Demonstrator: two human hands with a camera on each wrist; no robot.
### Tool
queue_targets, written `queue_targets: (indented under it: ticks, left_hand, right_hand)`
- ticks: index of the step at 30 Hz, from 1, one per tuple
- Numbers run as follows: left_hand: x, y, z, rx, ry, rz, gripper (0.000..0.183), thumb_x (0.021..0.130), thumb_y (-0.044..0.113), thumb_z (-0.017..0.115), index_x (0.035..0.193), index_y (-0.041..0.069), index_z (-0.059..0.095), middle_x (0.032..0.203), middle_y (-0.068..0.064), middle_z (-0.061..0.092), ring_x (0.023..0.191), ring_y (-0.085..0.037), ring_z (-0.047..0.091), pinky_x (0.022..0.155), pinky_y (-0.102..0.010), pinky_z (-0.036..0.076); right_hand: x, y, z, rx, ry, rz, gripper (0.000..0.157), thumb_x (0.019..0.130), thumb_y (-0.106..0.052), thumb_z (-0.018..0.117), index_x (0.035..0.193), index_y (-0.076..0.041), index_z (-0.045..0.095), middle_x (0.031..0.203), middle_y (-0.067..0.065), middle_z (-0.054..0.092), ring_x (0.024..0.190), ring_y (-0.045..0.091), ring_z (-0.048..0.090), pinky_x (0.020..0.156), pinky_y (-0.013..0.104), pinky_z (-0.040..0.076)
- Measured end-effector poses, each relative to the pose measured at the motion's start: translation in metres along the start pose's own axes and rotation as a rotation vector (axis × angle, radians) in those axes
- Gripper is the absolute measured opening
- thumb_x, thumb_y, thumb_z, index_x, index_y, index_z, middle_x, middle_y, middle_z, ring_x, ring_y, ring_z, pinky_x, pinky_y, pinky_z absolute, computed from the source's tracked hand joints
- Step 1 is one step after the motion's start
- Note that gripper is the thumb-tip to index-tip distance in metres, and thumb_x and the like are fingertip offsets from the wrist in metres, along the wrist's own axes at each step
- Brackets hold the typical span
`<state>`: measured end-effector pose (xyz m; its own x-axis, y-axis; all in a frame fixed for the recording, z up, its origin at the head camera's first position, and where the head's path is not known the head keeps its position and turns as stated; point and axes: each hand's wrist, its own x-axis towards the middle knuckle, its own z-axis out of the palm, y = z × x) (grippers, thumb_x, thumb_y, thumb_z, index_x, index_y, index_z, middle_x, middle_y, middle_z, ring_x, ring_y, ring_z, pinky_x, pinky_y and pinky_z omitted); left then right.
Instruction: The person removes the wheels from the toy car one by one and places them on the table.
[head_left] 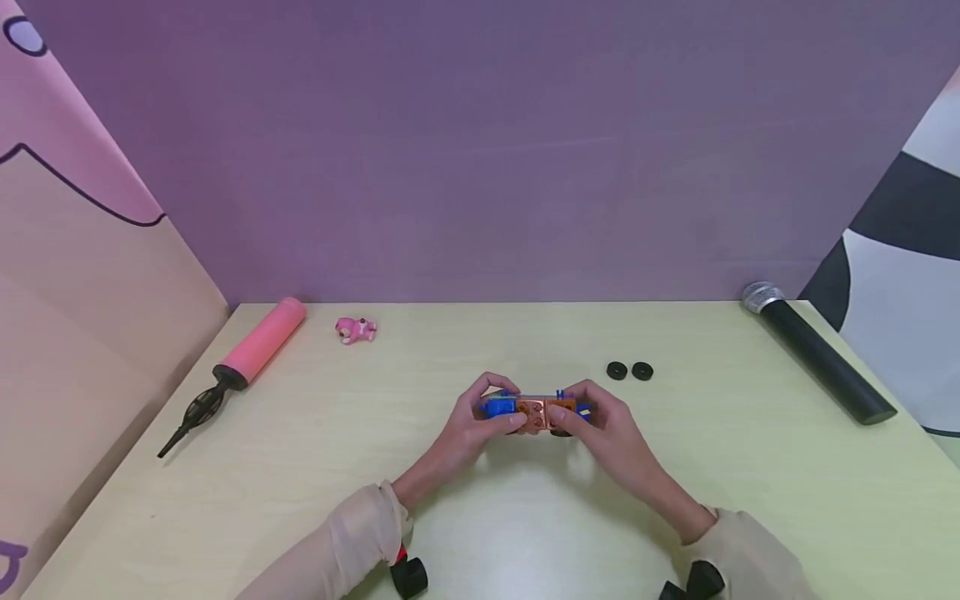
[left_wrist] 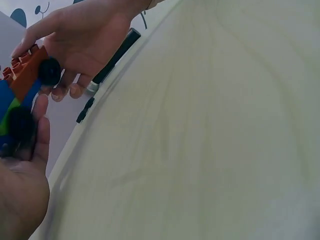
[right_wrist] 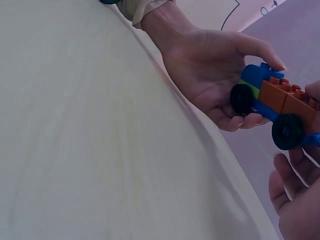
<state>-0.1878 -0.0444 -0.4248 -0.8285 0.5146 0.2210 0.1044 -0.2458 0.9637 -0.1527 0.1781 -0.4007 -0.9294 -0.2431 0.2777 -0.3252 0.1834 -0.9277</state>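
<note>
Both hands hold a toy car (head_left: 534, 408) made of building blocks, raised a little above the table. The left hand (head_left: 467, 427) grips its blue end, with the thumb along the near side. At the other end, the right hand (head_left: 615, 429) pinches the car by the orange blocks (right_wrist: 295, 100). Blue, green and orange blocks make up the body. In the right wrist view two black wheels show on the car's side, one (right_wrist: 288, 131) near the right hand and one (right_wrist: 243, 98) by the left palm. The car's far side is partly hidden.
Two loose black wheels (head_left: 617, 371) lie beyond the right hand. A pink hand pump (head_left: 264, 342) and a small pink toy animal (head_left: 356, 330) lie at the left. Along the right edge of the table (head_left: 315, 483) rests a black microphone (head_left: 821, 358). A purple wall stands behind.
</note>
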Motion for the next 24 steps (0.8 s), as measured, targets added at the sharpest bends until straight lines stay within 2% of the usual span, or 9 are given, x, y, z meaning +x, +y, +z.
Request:
queue_targets:
  ticks: [4, 10, 13, 16, 18, 24]
  left_hand:
    - [0.0, 0.001, -0.001, 0.011, -0.072, -0.023, 0.036, 0.099, 0.026, 0.066, 0.118, 0.0, 0.049, 0.102, -0.005, 0.07, 0.09, -0.017, 0.067, 0.078, -0.028, 0.053]
    - [0.002, 0.002, 0.001, 0.077, -0.145, -0.038, 0.052, 0.101, 0.03, 0.066, 0.142, 0.005, 0.048, 0.093, -0.002, 0.068, 0.09, -0.017, 0.064, 0.088, -0.032, 0.053]
    - [0.002, 0.002, 0.001, 0.082, -0.165, -0.055, 0.052, 0.101, 0.028, 0.066, 0.146, 0.01, 0.048, 0.09, -0.002, 0.066, 0.089, -0.016, 0.063, 0.087, -0.031, 0.053]
    - [0.002, 0.001, 0.002, 0.082, -0.169, -0.06, 0.053, 0.101, 0.026, 0.067, 0.15, 0.014, 0.049, 0.091, -0.002, 0.065, 0.09, -0.015, 0.062, 0.087, -0.03, 0.052]
    - [0.001, 0.0, 0.002, 0.09, -0.159, -0.059, 0.052, 0.101, 0.025, 0.067, 0.15, 0.015, 0.05, 0.094, -0.002, 0.066, 0.091, -0.015, 0.063, 0.088, -0.03, 0.053]
    - [0.0, -0.001, -0.001, 0.15, -0.08, -0.046, 0.049, 0.101, 0.024, 0.065, 0.146, 0.006, 0.055, 0.104, -0.003, 0.068, 0.094, -0.016, 0.068, 0.086, -0.032, 0.057]
  right_hand:
    - [0.004, -0.001, 0.001, -0.005, 0.006, 0.003, 0.012, 0.103, -0.008, 0.063, 0.108, 0.004, 0.064, 0.096, 0.011, 0.063, 0.083, 0.02, 0.066, 0.077, 0.029, 0.058]
    - [0.007, -0.001, 0.007, 0.0, -0.024, 0.032, 0.016, 0.104, -0.014, 0.064, 0.096, -0.001, 0.062, 0.091, 0.008, 0.063, 0.083, 0.021, 0.062, 0.076, 0.028, 0.054]
    - [0.009, 0.001, 0.011, -0.001, -0.031, 0.051, 0.021, 0.104, -0.017, 0.065, 0.089, -0.004, 0.058, 0.085, 0.007, 0.059, 0.079, 0.021, 0.058, 0.071, 0.026, 0.049]
    - [0.009, 0.002, 0.013, -0.03, -0.027, 0.056, 0.024, 0.104, -0.019, 0.064, 0.087, -0.005, 0.057, 0.081, 0.005, 0.057, 0.076, 0.022, 0.055, 0.065, 0.026, 0.042]
    - [0.009, 0.002, 0.014, -0.048, -0.022, 0.047, 0.022, 0.105, -0.02, 0.062, 0.089, -0.005, 0.059, 0.082, 0.004, 0.059, 0.077, 0.022, 0.055, 0.065, 0.026, 0.042]
    - [0.008, 0.002, 0.015, -0.052, 0.008, 0.035, 0.03, 0.112, -0.02, 0.046, 0.098, 0.0, 0.062, 0.083, 0.007, 0.059, 0.075, 0.023, 0.054, 0.064, 0.028, 0.045]
